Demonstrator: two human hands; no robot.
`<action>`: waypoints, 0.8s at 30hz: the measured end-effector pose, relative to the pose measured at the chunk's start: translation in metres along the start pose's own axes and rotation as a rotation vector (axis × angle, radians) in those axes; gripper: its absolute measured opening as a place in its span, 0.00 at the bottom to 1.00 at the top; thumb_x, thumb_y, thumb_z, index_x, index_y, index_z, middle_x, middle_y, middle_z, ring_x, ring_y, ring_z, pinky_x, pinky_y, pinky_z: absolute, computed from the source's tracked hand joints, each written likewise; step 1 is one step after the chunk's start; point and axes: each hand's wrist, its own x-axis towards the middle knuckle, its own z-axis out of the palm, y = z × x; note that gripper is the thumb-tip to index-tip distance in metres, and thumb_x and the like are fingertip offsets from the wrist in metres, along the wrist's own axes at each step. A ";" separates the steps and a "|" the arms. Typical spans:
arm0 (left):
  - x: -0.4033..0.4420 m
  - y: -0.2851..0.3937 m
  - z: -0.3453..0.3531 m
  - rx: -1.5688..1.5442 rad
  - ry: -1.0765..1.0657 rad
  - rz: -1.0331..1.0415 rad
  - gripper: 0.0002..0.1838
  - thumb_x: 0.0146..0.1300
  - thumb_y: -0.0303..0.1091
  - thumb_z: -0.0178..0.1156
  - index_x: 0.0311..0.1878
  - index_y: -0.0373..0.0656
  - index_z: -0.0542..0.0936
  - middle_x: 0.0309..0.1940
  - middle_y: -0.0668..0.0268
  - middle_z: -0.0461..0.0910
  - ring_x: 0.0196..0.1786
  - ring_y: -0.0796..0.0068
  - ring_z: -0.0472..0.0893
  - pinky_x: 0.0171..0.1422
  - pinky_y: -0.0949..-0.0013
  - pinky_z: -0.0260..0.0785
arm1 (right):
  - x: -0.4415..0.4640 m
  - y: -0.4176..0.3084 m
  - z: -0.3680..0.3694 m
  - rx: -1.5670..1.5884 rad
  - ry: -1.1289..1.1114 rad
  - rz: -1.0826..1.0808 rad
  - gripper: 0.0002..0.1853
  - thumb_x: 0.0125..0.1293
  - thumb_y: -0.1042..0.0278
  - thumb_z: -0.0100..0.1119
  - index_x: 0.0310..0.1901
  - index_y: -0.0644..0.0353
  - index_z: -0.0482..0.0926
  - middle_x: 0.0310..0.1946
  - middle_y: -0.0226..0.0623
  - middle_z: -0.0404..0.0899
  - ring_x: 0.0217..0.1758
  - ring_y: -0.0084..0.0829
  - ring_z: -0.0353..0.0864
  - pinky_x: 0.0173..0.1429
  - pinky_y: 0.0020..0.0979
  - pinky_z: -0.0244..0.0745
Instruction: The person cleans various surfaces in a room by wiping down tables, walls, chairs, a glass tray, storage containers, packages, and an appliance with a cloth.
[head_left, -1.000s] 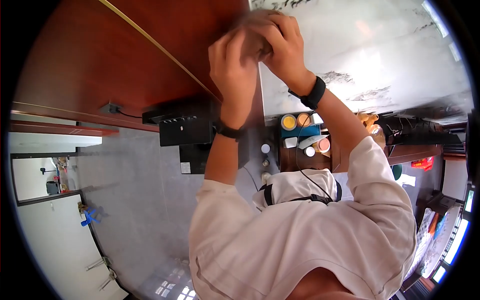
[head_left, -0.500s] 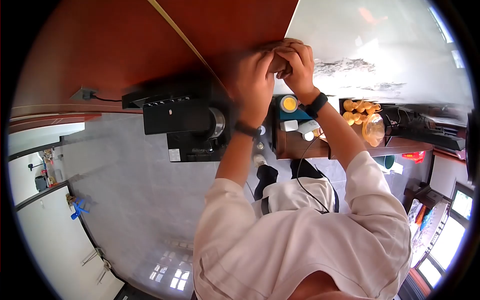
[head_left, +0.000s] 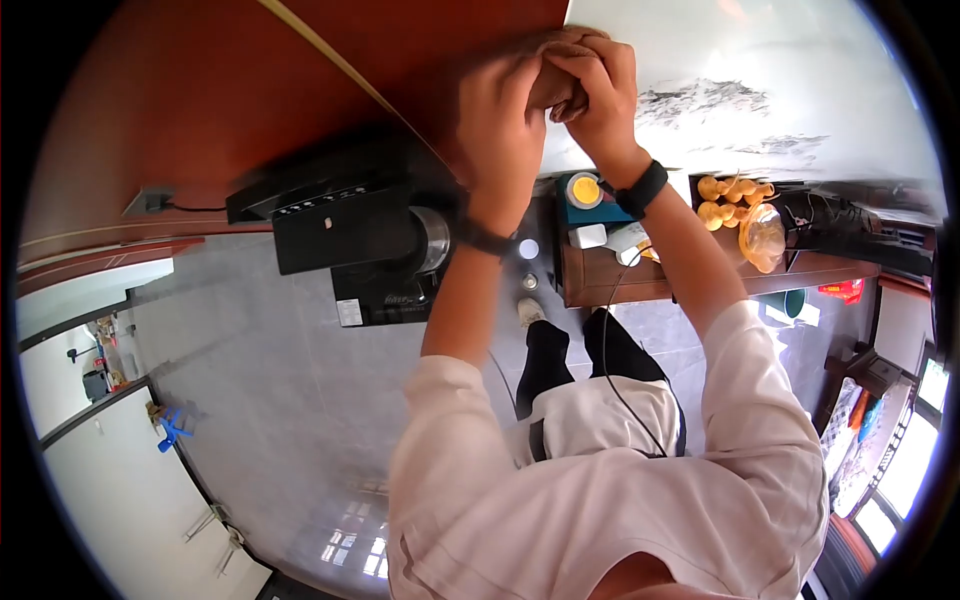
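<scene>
Both arms are stretched up to the edge where the reddish-brown wooden panel [head_left: 330, 150] meets the white picture surface [head_left: 700, 60]. My left hand [head_left: 497, 130] is closed on a brown cloth [head_left: 553, 88], its fingers bent over it. My right hand [head_left: 607, 105] grips the same cloth from the other side, and a bunched fold hangs below its fingers. The cloth appears to lie against the panel's edge; the exact contact is hidden behind the hands.
Below on the left stands a black machine [head_left: 345, 230] with a round metal part. A brown cabinet [head_left: 620, 290] holds a yellow-topped container [head_left: 583, 190], small white boxes, several gourds [head_left: 735, 195] and a clear plastic container [head_left: 763, 240]. A thin cable [head_left: 606, 345] hangs before my body.
My two hands and the cloth have moved higher along the panel edge. The camera view has shifted slightly, and more of my legs shows below.
</scene>
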 end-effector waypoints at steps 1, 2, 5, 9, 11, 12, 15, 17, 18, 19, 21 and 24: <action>-0.009 -0.004 0.003 0.003 -0.007 -0.025 0.25 0.47 0.13 0.63 0.50 0.44 0.86 0.49 0.61 0.82 0.50 0.53 0.81 0.53 0.59 0.78 | -0.009 0.002 0.002 0.011 -0.022 0.018 0.28 0.38 0.81 0.71 0.47 0.52 0.83 0.53 0.32 0.80 0.54 0.40 0.76 0.55 0.35 0.74; -0.019 -0.008 0.007 0.007 -0.010 -0.052 0.26 0.46 0.12 0.63 0.50 0.44 0.86 0.49 0.61 0.82 0.50 0.53 0.81 0.53 0.59 0.78 | -0.019 0.005 0.005 0.024 -0.045 0.032 0.27 0.40 0.77 0.72 0.47 0.50 0.83 0.54 0.29 0.81 0.54 0.40 0.76 0.56 0.35 0.72; -0.058 -0.026 0.022 -0.038 -0.011 -0.101 0.27 0.45 0.11 0.64 0.50 0.44 0.86 0.50 0.60 0.82 0.51 0.54 0.81 0.54 0.59 0.78 | -0.055 0.011 0.014 0.052 -0.085 0.067 0.26 0.40 0.76 0.72 0.46 0.52 0.82 0.52 0.29 0.82 0.54 0.38 0.78 0.56 0.35 0.71; -0.110 -0.045 0.037 -0.057 -0.043 -0.213 0.28 0.44 0.11 0.64 0.51 0.44 0.86 0.50 0.58 0.82 0.52 0.53 0.81 0.56 0.58 0.78 | -0.108 0.025 0.030 0.043 -0.140 0.072 0.28 0.35 0.80 0.71 0.46 0.55 0.84 0.49 0.35 0.80 0.52 0.41 0.78 0.52 0.36 0.74; -0.135 -0.055 0.045 -0.039 -0.058 -0.225 0.28 0.44 0.11 0.64 0.51 0.43 0.86 0.50 0.58 0.82 0.52 0.52 0.81 0.56 0.58 0.78 | -0.131 0.031 0.037 0.053 -0.166 0.072 0.28 0.35 0.82 0.71 0.45 0.56 0.85 0.48 0.37 0.79 0.50 0.42 0.77 0.51 0.37 0.75; -0.147 -0.061 0.050 -0.029 -0.060 -0.232 0.27 0.44 0.11 0.64 0.51 0.43 0.86 0.50 0.57 0.82 0.52 0.52 0.82 0.56 0.57 0.78 | -0.145 0.036 0.042 0.048 -0.163 0.068 0.28 0.35 0.82 0.71 0.45 0.56 0.85 0.48 0.36 0.79 0.50 0.42 0.77 0.52 0.37 0.75; -0.180 -0.072 0.064 -0.038 -0.054 -0.292 0.26 0.46 0.11 0.64 0.51 0.42 0.86 0.49 0.56 0.82 0.51 0.50 0.82 0.57 0.57 0.77 | -0.185 0.049 0.054 0.046 -0.187 0.072 0.27 0.35 0.81 0.71 0.45 0.55 0.85 0.47 0.35 0.79 0.50 0.42 0.78 0.51 0.37 0.75; -0.201 -0.079 0.074 -0.046 -0.034 -0.321 0.25 0.48 0.12 0.64 0.51 0.40 0.85 0.49 0.55 0.83 0.51 0.50 0.82 0.57 0.57 0.77 | -0.211 0.059 0.059 0.069 -0.228 0.073 0.28 0.36 0.73 0.73 0.47 0.54 0.83 0.50 0.34 0.82 0.53 0.41 0.80 0.55 0.39 0.74; -0.210 -0.083 0.080 -0.056 -0.019 -0.326 0.24 0.49 0.12 0.64 0.51 0.40 0.85 0.50 0.54 0.83 0.51 0.50 0.82 0.57 0.58 0.77 | -0.222 0.065 0.061 0.077 -0.243 0.073 0.29 0.37 0.69 0.74 0.48 0.54 0.82 0.52 0.34 0.83 0.54 0.41 0.81 0.57 0.40 0.74; -0.220 -0.085 0.085 -0.068 -0.006 -0.329 0.23 0.50 0.12 0.63 0.51 0.39 0.85 0.50 0.54 0.83 0.51 0.50 0.83 0.57 0.58 0.77 | -0.232 0.068 0.061 0.100 -0.282 0.086 0.30 0.37 0.69 0.74 0.50 0.54 0.81 0.52 0.34 0.82 0.56 0.42 0.81 0.56 0.40 0.74; -0.242 -0.091 0.099 -0.061 0.025 -0.367 0.22 0.51 0.12 0.63 0.52 0.37 0.85 0.51 0.53 0.84 0.51 0.51 0.84 0.56 0.60 0.78 | -0.239 0.073 0.058 0.121 -0.321 0.081 0.30 0.37 0.70 0.74 0.50 0.54 0.81 0.53 0.34 0.82 0.56 0.42 0.80 0.56 0.41 0.75; -0.256 -0.087 0.108 -0.020 0.055 -0.430 0.21 0.53 0.12 0.64 0.52 0.34 0.84 0.52 0.52 0.84 0.52 0.53 0.85 0.56 0.62 0.78 | -0.238 0.077 0.052 0.114 -0.386 0.055 0.27 0.42 0.68 0.72 0.50 0.53 0.83 0.48 0.36 0.78 0.51 0.44 0.78 0.55 0.40 0.77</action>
